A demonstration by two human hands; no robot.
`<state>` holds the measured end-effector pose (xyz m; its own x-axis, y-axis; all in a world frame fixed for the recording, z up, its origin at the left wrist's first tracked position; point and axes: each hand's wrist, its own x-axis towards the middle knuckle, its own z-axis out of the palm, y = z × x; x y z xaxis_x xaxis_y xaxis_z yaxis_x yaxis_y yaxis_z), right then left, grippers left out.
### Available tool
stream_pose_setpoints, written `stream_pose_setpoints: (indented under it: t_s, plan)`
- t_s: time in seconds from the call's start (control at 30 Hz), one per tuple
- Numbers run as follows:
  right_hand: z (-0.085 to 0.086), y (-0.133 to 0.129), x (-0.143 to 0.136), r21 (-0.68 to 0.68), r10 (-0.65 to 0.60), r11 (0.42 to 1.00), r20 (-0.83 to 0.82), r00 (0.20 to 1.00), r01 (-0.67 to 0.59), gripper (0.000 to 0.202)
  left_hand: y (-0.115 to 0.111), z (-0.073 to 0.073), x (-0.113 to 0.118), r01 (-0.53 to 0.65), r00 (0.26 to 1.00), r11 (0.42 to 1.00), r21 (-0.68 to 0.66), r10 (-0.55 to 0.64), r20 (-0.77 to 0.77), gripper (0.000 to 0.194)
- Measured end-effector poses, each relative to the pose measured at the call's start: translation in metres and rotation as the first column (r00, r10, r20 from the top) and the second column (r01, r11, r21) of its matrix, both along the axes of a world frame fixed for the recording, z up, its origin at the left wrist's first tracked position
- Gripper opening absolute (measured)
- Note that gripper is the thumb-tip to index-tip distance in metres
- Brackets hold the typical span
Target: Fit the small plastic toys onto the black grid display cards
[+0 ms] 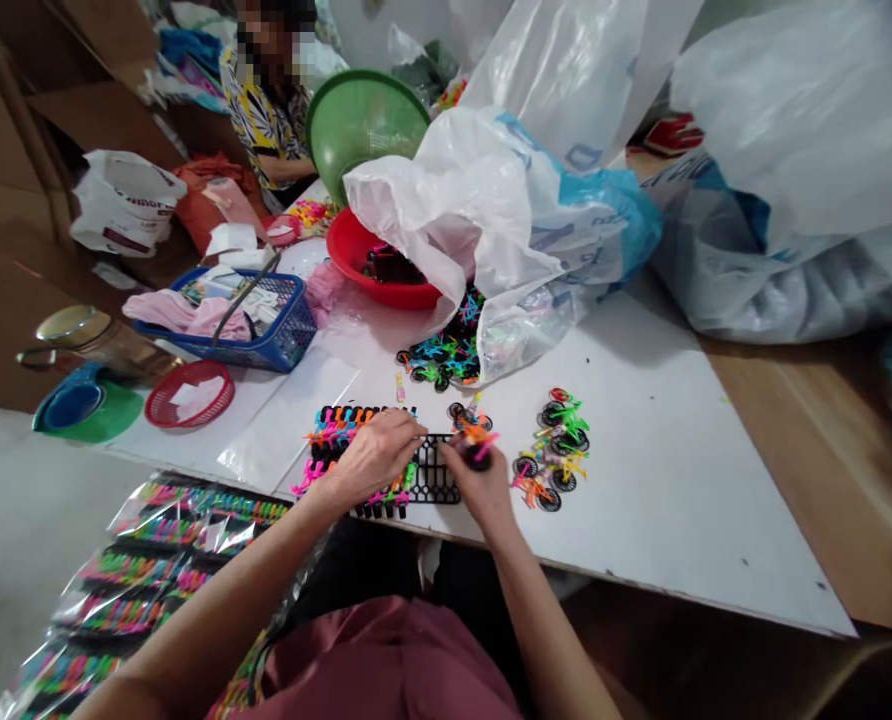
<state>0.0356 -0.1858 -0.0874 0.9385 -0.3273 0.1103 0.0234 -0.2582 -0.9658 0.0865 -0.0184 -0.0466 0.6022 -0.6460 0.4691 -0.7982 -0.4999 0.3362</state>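
A black plastic rack (436, 478) with an open grid lies near the table's front edge. Its left part carries rows of small bright toy pieces (330, 430) in pink, orange, blue and green. My left hand (378, 450) rests over these rows, fingers bent together at the bare grid; what is under the fingertips is hidden. Over the rack's right end, my right hand (483, 485) is closed on a small toy bicycle (476, 440), orange and pink with dark wheels, slightly blurred. To its right lie several loose toy bicycles (558, 450) in green, yellow and orange.
A white plastic sack (491, 200) spills a heap of toy bicycles (446, 350) onto the table. Behind are a red basin (348, 262) and a green colander (363, 125). At left stand a blue basket (288, 310) and red tray (191, 420). Another person (266, 110) sits across.
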Motion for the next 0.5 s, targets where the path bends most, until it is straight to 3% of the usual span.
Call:
stream_pose_setpoints:
  t_s: [0.13,0.23,0.33,0.43,0.5]
  plan:
    - [-0.019,0.016,0.014,-0.173,0.048,0.983,-0.048,0.998,-0.056,0.023,-0.004,-0.004,0.002,0.043,0.999,0.998,0.044,-0.043,0.001,0.020]
    - [-0.031,0.020,0.020,-0.341,0.116,0.932,-0.032,0.993,-0.120,0.020,-0.006,-0.006,0.003,0.017,1.000,1.000,-0.018,-0.018,-0.022,0.020]
    - [-0.035,0.024,0.029,-0.409,0.221,0.885,-0.052,0.974,-0.222,0.026,-0.002,-0.006,0.006,-0.016,1.000,1.000,-0.019,0.015,-0.027,0.025]
    - [-0.021,0.023,0.035,-0.450,0.273,0.845,-0.098,0.957,-0.288,0.025,0.004,-0.006,0.006,0.018,1.000,1.000,0.009,-0.018,-0.004,0.026]
    - [0.004,0.017,0.025,-0.483,0.239,0.832,-0.131,0.962,-0.273,0.016,-0.002,-0.002,0.003,0.062,0.998,0.998,-0.002,-0.062,0.016,0.025]
